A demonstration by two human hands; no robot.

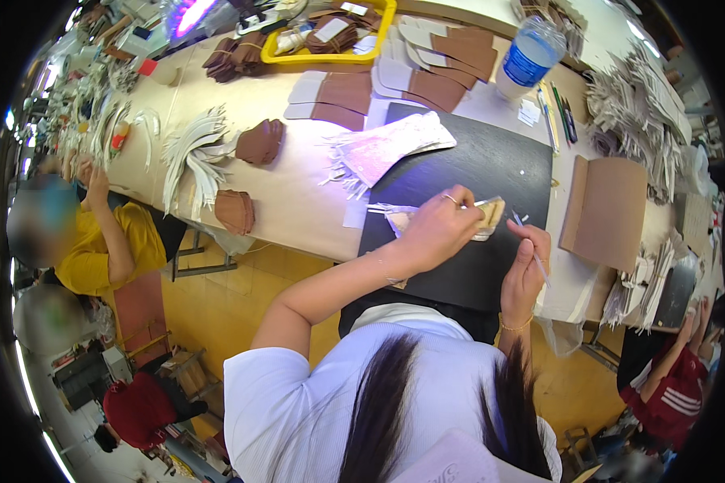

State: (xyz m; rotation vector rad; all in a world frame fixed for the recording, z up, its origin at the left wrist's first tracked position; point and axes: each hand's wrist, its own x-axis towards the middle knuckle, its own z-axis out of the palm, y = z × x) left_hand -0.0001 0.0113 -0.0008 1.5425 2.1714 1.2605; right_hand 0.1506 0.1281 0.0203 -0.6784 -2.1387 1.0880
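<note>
On the black cutting mat [499,161], my left hand [441,232] is closed on a small pale piece [489,217] with a yellowish face, near the mat's middle. The left fingers cover part of it, and I cannot make out its exact kind. My right hand [525,262], just to its right, pinches a slim pale pen-like tool [546,278], its upper tip beside the piece. Small white scraps [524,218] lie near that tip. Beyond my left hand, a stack of white cut pieces with stringy ends [395,151] rests across the mat's far left edge.
Brown and grey leather-like pieces [342,90] lie beyond the mat, by a yellow tray [270,58] and a water bottle [527,63]. Pens [562,109] and a brown board [612,211] stand right. White strips [197,149] and brown stacks [259,142] lie left. A co-worker in yellow [109,249] sits left.
</note>
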